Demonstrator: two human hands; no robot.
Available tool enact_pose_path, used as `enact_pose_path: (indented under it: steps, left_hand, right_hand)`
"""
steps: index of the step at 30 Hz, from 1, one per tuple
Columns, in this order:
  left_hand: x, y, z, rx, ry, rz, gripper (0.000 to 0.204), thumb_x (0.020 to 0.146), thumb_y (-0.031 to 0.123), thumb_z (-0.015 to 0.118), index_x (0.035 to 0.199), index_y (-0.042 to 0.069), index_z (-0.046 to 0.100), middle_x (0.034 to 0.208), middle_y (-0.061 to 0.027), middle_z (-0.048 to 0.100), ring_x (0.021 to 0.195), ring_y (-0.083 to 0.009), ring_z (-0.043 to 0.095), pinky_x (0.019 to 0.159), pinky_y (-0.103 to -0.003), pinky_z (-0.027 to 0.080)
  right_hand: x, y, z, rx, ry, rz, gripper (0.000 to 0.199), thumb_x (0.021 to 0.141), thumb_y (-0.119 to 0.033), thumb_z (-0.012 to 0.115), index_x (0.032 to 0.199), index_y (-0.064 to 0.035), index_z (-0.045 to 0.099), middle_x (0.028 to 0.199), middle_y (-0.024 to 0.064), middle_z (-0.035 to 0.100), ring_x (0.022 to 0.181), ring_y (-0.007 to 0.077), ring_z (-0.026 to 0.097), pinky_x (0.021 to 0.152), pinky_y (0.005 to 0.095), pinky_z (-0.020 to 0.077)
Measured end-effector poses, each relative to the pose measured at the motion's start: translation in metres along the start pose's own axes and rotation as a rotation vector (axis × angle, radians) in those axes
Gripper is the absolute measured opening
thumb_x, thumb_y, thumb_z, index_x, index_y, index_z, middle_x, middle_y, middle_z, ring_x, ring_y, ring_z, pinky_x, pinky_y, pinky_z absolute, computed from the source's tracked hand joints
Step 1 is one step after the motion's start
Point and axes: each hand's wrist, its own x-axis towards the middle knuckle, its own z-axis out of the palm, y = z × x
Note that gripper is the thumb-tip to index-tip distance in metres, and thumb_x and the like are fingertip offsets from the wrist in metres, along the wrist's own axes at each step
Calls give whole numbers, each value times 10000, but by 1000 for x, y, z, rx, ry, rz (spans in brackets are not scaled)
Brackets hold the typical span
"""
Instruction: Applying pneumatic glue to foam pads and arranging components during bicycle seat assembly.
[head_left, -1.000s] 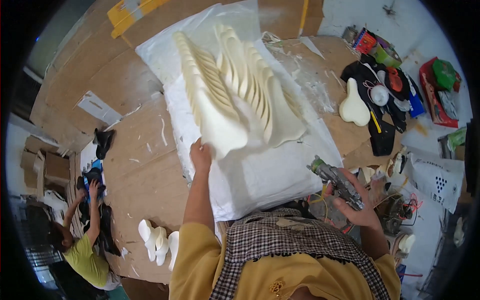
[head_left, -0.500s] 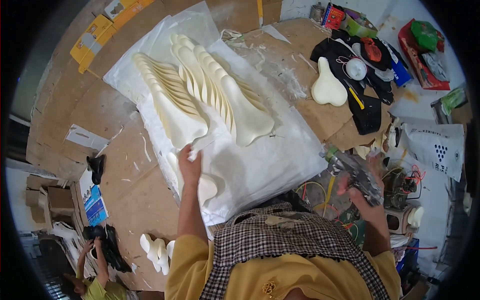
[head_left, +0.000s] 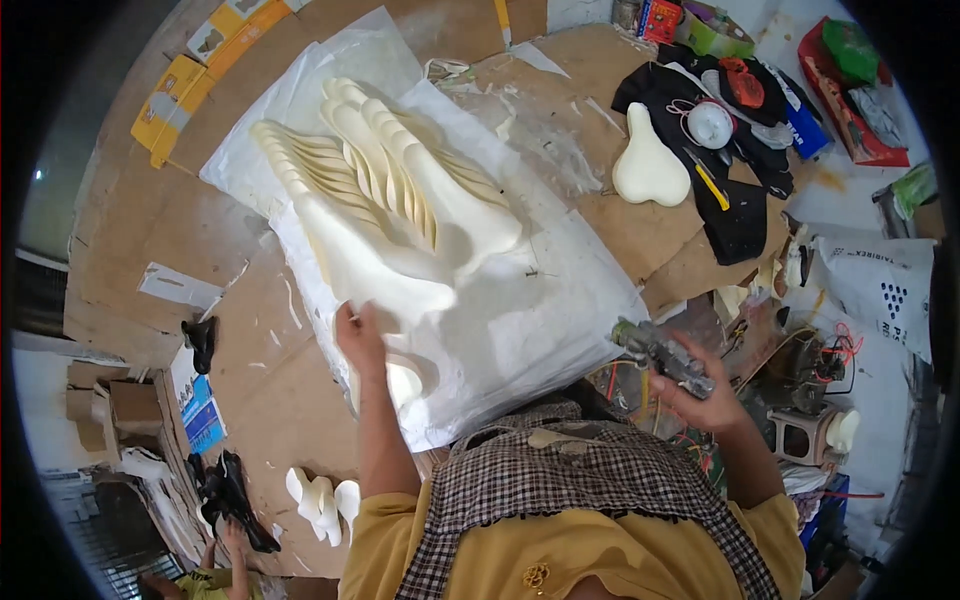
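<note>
Moved since the earlier frame: near end of the left row, now reaching farther right, apparently by one added piece; spray gun, now closer in, at the near right edge of the white sheet.

Layout, left to right:
- Small white moulded pieces on the cardboard-covered bench.
- Left hand over the sheet, just beside the near end of the left row, with fingers curled and blurred; cannot tell whether grasping anything.
- Loose pale piece, partly hidden, just right of the left wrist.
- Left row and right row of pale saddle-shaped pieces, overlapping, on the sheet.
- Right hand wrapped around the spray gun, nozzle toward the sheet.
- Single saddle-shaped piece beside black cloth.

Step in hand, as judged: arranging overlapping pieces, with spray gun at the ready; no spray visible.

Next move calls for: light edge hold, even overlap, nozzle clear of the left hand.
</note>
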Motion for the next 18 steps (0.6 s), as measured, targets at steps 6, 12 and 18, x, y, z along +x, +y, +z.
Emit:
enact_pose_path:
  steps: [6,12,18]
  left_hand:
    - [-4,-22,-27,4,110,-27,204,837,100,596,985,-38,575,819,-56,599,690,-100,549,605,-233,452]
    - [-2,-71,111,-91,-138,-226,302,778,129,657,1036,-13,587,975,-130,608,828,-189,583,716,-283,473]
    - [-11,-28,142,484,55,164,231,750,138,643,948,20,627,1021,-163,580,941,-293,567,809,-364,458]
  right_hand:
    - [8,-28,-7,268,84,-203,525,792,-57,648,1258,16,417,890,59,594,814,123,565,738,274,480]
    - [7,12,-5,85,-30,-226,553,775,-46,655,1263,27,405,885,57,579,810,134,562,748,280,475]
    - [3,22,10,163,24,-174,508,790,-22,629,1242,29,404,897,64,582,826,149,564,775,296,475]
